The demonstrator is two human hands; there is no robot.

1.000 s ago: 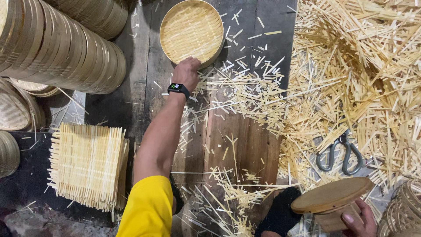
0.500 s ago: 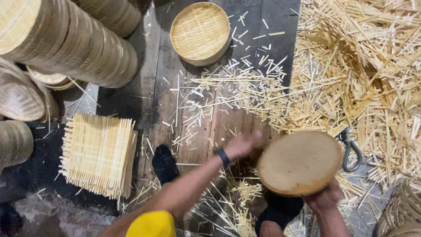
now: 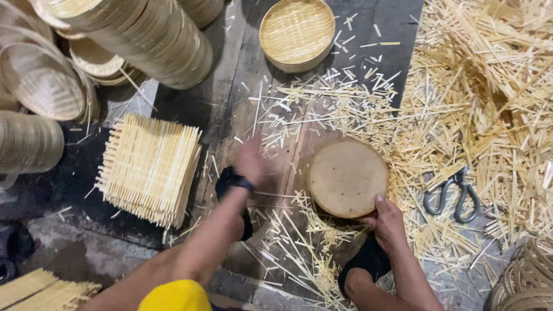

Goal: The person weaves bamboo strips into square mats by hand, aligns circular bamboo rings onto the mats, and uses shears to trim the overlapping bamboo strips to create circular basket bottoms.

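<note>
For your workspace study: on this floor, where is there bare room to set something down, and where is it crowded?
Barest: the dark boards between the stacked baskets and the round woven tray. A thinly littered strip lies around the left hand, between the pile of woven mats and the round wooden block held by the right hand. Crowded: bamboo strips cover the right side around the scissors.

1. The left hand (image 3: 252,161), centre of the frame, is motion-blurred; its fingers cannot be told apart.
2. The round wooden block (image 3: 348,177) hides the right hand's (image 3: 387,222) thumb and whatever lies beneath it.
3. The rolled stacks of bamboo steamer rings (image 3: 144,34), upper left, are cut off by the top edge.
4. The woven basket (image 3: 527,282), lower right, runs out of frame.
</note>
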